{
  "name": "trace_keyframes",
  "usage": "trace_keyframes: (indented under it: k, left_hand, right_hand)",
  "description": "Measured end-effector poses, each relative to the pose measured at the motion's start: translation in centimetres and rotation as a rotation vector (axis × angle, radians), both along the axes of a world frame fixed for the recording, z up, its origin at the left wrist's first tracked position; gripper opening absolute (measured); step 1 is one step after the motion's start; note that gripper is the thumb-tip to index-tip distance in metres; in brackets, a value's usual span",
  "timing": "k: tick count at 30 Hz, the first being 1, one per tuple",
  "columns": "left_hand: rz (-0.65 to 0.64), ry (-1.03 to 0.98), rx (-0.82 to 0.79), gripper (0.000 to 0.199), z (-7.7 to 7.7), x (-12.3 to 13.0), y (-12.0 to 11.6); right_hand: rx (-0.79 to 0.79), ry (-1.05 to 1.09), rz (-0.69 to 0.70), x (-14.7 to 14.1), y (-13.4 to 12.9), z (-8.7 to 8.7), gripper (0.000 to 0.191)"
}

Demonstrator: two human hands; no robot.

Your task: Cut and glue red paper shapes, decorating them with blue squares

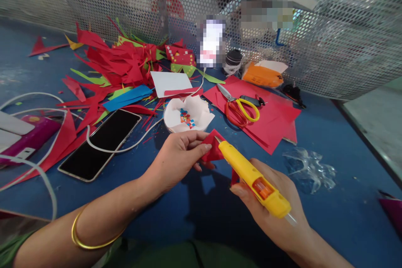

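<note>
Between the thumb and fingers of my left hand [179,157] is a folded piece of red paper [216,150]. My right hand [273,201] is wrapped round a yellow glue gun [245,167], its nozzle touching or very near the top of the paper. A clear glue stick [290,219] pokes out of the gun's back end. Something red shows by my right fingers, partly hidden by the gun. Just beyond my left hand stands a white paper-lined bowl [171,117] with small blue and red bits in it.
Scissors [241,109] lie on red paper sheets [273,130] at the right. Crumpled clear plastic [310,169] is nearby. At left are a black phone [103,146], a white cable [106,150] and a heap of red paper scraps [122,63]. A perforated metal screen [94,0] stands behind.
</note>
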State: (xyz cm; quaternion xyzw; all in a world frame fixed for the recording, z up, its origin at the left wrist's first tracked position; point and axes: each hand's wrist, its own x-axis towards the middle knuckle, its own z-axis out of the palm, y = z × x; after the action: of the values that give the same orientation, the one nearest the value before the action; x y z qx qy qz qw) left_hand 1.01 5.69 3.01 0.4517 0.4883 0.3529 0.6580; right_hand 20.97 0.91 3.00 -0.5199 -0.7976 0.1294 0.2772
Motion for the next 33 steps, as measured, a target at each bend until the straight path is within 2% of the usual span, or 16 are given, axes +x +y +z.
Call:
trace_keyframes:
  k: [23,33]
  left_hand:
    - [0.014,0.029,0.007,0.022,0.18,0.00,-0.01]
    - [0.013,0.033,0.009,0.025,0.40,0.01,0.09]
  right_hand:
    - [0.013,-0.001,-0.016,0.01,-0.22,0.21,0.042]
    - [-0.029,-0.001,-0.002,0.03,-0.21,0.29,0.042]
